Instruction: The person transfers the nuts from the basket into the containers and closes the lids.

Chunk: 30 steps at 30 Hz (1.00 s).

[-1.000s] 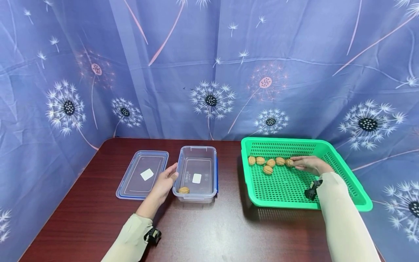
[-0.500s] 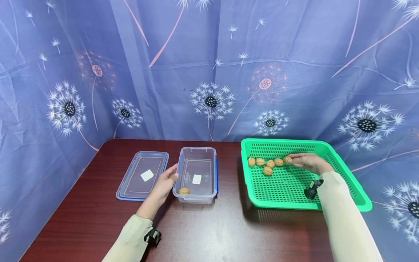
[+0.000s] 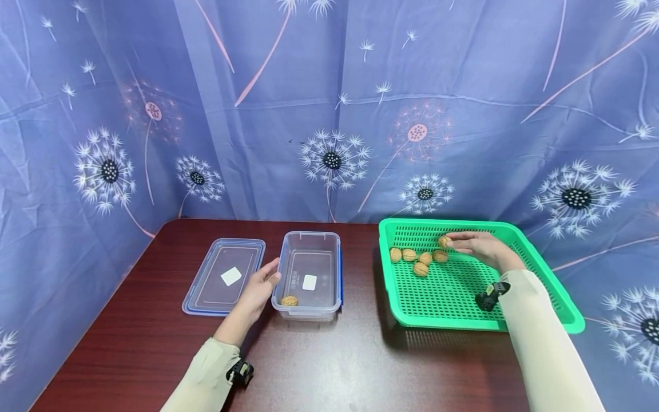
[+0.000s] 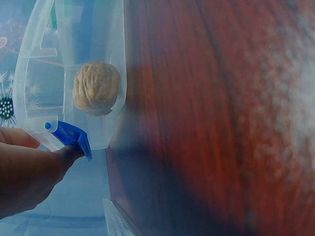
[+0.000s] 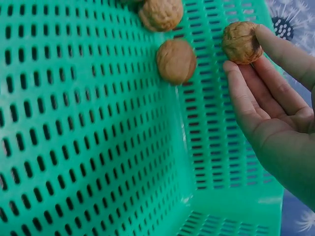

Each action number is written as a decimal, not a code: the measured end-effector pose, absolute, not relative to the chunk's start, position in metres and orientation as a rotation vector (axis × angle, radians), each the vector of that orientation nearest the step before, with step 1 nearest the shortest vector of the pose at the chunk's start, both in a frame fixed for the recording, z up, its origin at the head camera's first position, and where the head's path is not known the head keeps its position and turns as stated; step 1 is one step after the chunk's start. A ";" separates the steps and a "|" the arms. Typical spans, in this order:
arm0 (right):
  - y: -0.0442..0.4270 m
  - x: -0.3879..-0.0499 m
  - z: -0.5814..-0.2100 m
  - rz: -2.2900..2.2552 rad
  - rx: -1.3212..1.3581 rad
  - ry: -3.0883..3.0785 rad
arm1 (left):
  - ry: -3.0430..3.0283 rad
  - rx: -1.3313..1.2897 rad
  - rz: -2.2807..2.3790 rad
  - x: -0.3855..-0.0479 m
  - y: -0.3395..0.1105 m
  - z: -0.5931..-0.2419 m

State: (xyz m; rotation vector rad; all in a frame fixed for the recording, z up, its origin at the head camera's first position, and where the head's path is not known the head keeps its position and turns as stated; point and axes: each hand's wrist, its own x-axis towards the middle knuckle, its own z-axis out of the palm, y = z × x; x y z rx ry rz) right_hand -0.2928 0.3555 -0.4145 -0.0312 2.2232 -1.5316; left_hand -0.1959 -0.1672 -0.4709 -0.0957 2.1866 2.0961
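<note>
Right of the frame, we see the right hand (image 3: 485, 249) pinching a walnut (image 3: 444, 242) before the far wall of a green basket (image 3: 453, 323); round and held by fingertips alone, it could, we judge, slip free. At center, the left hand (image 3: 253, 293), thumb and fingers apart, touches a clear box (image 3: 309, 309) holding one nut (image 3: 289, 300); a stray push might shift it.

The head camera looks forward and down across the table (image 3: 309, 366), while two near wrist views share with it the clear box (image 3: 312, 262), upper left in the left one's sideways frame, and the green basket (image 3: 448, 292), filling most of the right one's.
</note>
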 end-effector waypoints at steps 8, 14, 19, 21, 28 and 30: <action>0.338 -0.293 -0.407 -1.581 -0.034 2.217 | 2.178 -0.110 2.103 -0.195 -0.167 -0.471; 0.321 -0.291 -0.398 -1.662 -0.048 2.184 | 2.163 -0.123 2.098 -0.194 -0.167 -0.471; 0.304 -0.288 -0.387 -1.708 -0.037 2.166 | 2.162 -0.121 2.094 -0.194 -0.167 -0.470; 0.296 -0.288 -0.382 -1.743 -0.034 2.150 | 2.167 -0.115 2.093 -0.194 -0.167 -0.469; 0.267 -0.284 -0.370 -1.769 -0.057 2.154 | 2.167 -0.124 2.088 -0.195 -0.167 -0.468; 0.259 -0.283 -0.367 -1.779 -0.062 2.154 | 2.166 -0.126 2.087 -0.195 -0.167 -0.468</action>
